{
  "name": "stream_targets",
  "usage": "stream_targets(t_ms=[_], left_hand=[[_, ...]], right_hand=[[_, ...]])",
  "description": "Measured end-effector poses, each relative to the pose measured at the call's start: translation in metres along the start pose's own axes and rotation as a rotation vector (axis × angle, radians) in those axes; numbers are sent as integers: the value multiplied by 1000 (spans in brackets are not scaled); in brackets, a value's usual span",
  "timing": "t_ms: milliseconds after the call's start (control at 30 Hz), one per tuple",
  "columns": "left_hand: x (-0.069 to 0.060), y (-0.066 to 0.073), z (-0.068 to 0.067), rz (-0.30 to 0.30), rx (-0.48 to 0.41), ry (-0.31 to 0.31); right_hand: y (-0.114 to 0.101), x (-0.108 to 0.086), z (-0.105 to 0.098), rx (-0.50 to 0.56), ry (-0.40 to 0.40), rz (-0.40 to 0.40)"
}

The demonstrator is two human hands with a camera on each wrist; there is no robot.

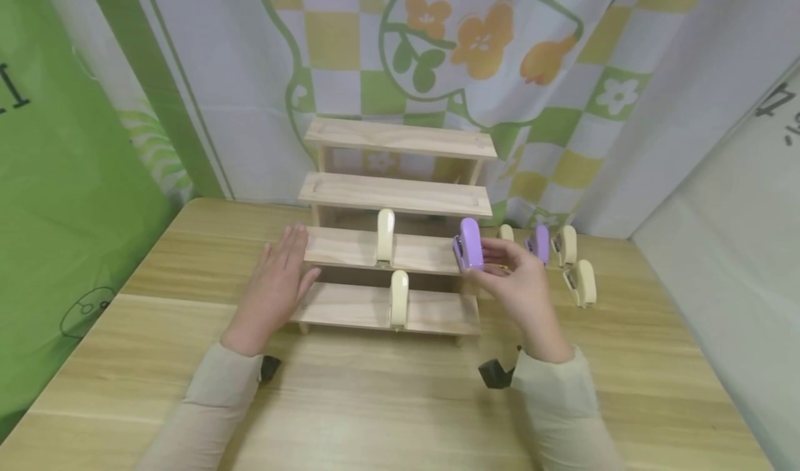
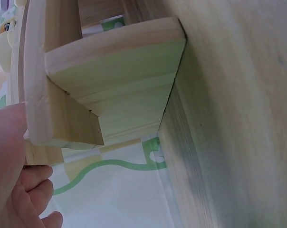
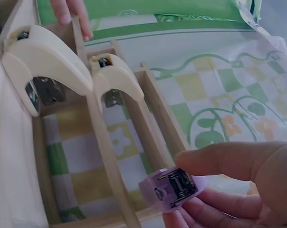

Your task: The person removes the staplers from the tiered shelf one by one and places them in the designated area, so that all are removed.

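A purple stapler [image 1: 470, 244] stands upright at the right end of the second step from the bottom of a wooden stepped rack [image 1: 431, 308]. My right hand [image 1: 515, 276] pinches it between thumb and fingers; the right wrist view shows the end of this purple stapler [image 3: 169, 190] with its metal spring. Whether it touches the step, I cannot tell. My left hand [image 1: 271, 287] rests against the rack's left end, fingers mostly straight. One cream stapler [image 1: 385, 237] stands on the same step, and another cream stapler [image 1: 398, 299] on the lowest step.
Right of the rack, on the wooden table [image 1: 375, 408], stand another purple stapler [image 1: 538, 243] and several cream staplers [image 1: 582, 283]. Dark wrist-worn devices [image 1: 496, 374] sit near both cuffs. A patterned curtain [image 1: 337, 47] hangs close behind the rack.
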State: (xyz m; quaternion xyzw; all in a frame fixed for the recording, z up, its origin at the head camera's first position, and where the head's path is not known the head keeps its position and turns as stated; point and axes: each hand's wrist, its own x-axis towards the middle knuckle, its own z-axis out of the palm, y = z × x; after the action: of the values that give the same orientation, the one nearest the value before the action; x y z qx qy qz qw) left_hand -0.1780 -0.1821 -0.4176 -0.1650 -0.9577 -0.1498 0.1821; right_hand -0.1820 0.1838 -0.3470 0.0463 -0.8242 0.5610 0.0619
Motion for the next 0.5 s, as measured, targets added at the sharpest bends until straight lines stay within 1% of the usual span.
stream_targets(t_ms=[300, 500], left_hand=[[0, 0, -1, -18, -3, -23], [0, -1, 0, -17, 3, -21]], right_hand=[[-2, 0, -27, -77, -82, 34], [-3, -1, -41, -146, -83, 67]])
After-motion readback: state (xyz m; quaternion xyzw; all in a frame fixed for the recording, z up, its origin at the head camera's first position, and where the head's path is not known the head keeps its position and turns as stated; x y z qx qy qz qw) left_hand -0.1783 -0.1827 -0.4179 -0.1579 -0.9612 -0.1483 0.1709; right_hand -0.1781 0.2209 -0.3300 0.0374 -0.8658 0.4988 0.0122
